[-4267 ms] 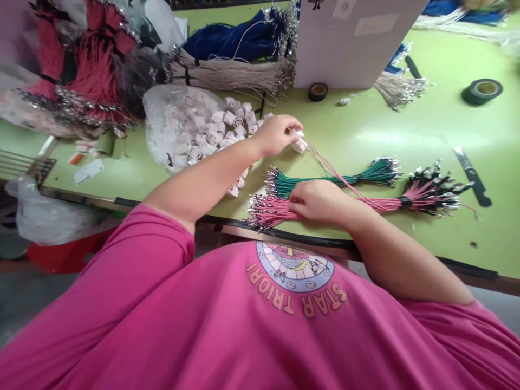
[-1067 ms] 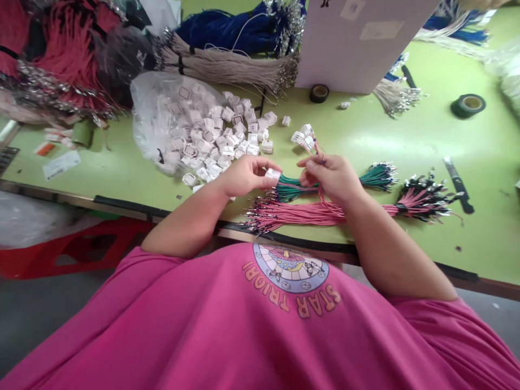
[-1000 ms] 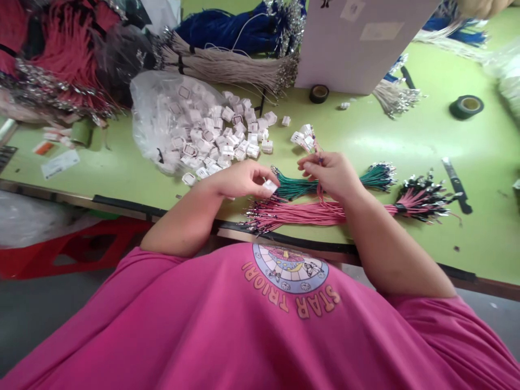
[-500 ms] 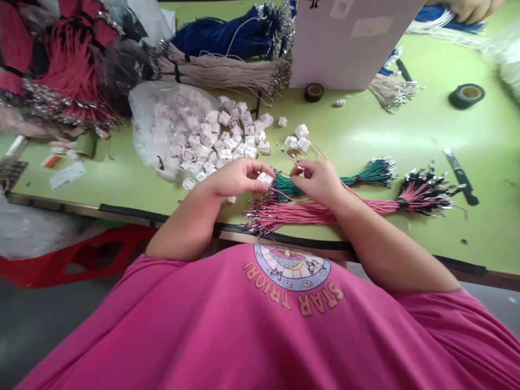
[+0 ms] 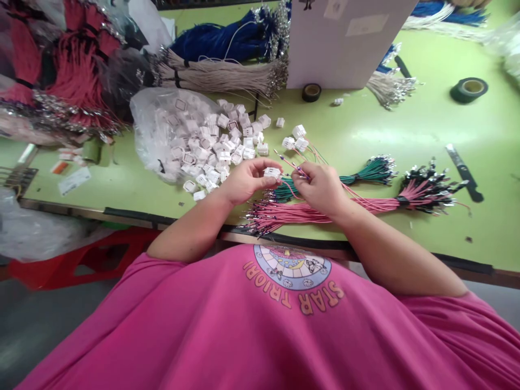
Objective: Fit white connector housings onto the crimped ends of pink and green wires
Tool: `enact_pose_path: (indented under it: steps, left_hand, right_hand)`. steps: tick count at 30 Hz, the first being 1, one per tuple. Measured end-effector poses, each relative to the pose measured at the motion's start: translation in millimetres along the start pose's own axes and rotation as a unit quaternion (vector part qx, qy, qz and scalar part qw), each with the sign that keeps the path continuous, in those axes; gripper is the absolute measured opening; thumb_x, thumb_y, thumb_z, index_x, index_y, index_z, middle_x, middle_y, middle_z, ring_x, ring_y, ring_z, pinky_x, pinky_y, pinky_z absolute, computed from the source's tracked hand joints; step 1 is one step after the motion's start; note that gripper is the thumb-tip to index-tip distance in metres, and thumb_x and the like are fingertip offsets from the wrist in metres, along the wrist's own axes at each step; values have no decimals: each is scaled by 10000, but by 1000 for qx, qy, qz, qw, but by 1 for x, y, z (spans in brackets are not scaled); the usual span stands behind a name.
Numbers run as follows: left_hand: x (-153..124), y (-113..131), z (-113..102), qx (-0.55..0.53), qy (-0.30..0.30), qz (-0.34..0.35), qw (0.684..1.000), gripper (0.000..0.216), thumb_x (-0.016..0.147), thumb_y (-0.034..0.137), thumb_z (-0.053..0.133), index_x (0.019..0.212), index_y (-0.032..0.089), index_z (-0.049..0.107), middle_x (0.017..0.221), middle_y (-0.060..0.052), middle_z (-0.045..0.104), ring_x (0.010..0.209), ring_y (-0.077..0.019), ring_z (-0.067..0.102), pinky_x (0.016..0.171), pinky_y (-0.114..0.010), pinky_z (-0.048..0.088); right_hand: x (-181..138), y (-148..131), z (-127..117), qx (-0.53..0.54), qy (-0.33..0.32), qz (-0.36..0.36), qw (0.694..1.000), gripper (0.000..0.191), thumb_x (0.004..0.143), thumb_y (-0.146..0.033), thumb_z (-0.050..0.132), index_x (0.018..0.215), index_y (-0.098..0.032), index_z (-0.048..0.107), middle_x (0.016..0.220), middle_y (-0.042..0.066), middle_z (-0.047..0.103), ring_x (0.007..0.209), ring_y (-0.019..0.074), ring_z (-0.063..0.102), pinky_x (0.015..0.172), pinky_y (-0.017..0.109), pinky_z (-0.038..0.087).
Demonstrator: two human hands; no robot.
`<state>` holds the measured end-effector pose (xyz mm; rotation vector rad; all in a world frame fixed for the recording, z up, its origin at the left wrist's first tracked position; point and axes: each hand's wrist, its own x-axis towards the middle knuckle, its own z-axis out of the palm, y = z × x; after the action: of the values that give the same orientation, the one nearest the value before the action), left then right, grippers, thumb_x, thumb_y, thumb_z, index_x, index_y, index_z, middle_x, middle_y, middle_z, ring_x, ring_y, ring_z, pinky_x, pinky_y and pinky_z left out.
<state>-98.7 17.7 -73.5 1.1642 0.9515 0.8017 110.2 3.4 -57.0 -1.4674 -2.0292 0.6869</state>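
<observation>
Green tabletop (image 5: 422, 127) has open room on the right; the pink bundle (image 5: 303, 212) lies along the near edge. The right hand (image 5: 320, 185) has its grip clamped on wires (image 5: 290, 163), the left hand (image 5: 248, 181) on a connector (image 5: 272, 173) just beside them.

A white, block-shaped connector (image 5: 272, 173) sits pinched in the left grip (image 5: 247, 181), one pink wire curving from its right side. Loose pink wires (image 5: 290, 163) with metal tips slant leftward out of the right grip (image 5: 319, 187), just right of the connector. Nearer, a pink wire bundle (image 5: 300, 213) lies left to right, black-bound towards its right end.
</observation>
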Motion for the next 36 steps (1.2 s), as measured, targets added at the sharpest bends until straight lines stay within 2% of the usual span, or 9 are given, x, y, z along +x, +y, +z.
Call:
enact_pose_path:
  steps: [11,14,18,23,25,29,30,32,36]
  left_hand:
    - [-1,-5,3,148,48,88,984,410,638,424,880,962,198,771,1039,-77,701,922,-151,629,783,-279,520]
    - [1,-6,4,161,40,119,979,370,644,401,878,945,207,785,985,-66,702,845,-133,600,750,-278,491]
    - [2,-10,9,156,20,109,982,380,621,416,886,937,226,795,907,-46,695,674,-98,511,598,-257,408]
    - [5,-2,9,167,18,89,982,383,615,418,888,921,212,787,887,-52,698,761,-141,584,654,-282,455]
    - [10,13,5,196,17,74,978,377,639,378,876,948,184,779,823,-46,684,717,-131,576,656,-283,460]
    - [41,50,-6,269,61,69,959,368,707,232,808,1057,140,741,779,-43,667,708,-132,578,686,-286,467]
    - [54,56,-9,283,69,73,954,361,708,201,794,1058,135,735,791,-44,667,730,-136,581,709,-287,469]
    - [86,59,-12,308,73,88,944,330,682,154,781,1008,132,733,826,-40,671,779,-139,580,767,-286,472]
    - [149,37,-10,357,56,110,926,302,632,96,761,928,153,736,899,-38,683,898,-174,583,922,-315,453]
  right_hand:
    - [2,-1,-2,-2,-31,23,999,142,812,-217,533,674,-196,562,596,1,514,591,134,397,608,298,281]
    - [2,0,-3,41,-53,7,998,188,840,-240,524,658,-194,540,590,-16,497,585,119,396,595,281,281]
    - [4,3,0,73,-61,-6,995,217,855,-253,521,648,-191,525,595,-25,497,590,110,406,578,265,284]
    - [7,8,0,69,-61,-8,996,199,866,-258,528,696,-177,589,606,-12,517,610,123,442,594,274,311]
    - [6,11,-6,69,-22,-15,997,202,888,-275,519,759,-174,638,623,0,536,627,135,474,605,281,338]
    - [0,13,-23,102,151,-30,983,276,959,-313,451,978,-191,698,771,50,631,702,154,565,631,296,403]
    - [-2,13,-25,114,173,-28,978,288,965,-319,443,1000,-192,699,785,53,642,692,150,570,627,297,412]
    - [-5,11,-22,135,153,-27,979,260,941,-305,479,998,-187,703,767,39,652,646,136,556,613,293,422]
    - [-8,10,-1,114,0,-74,991,238,817,-215,594,1004,-167,732,766,22,688,632,125,545,635,280,432]
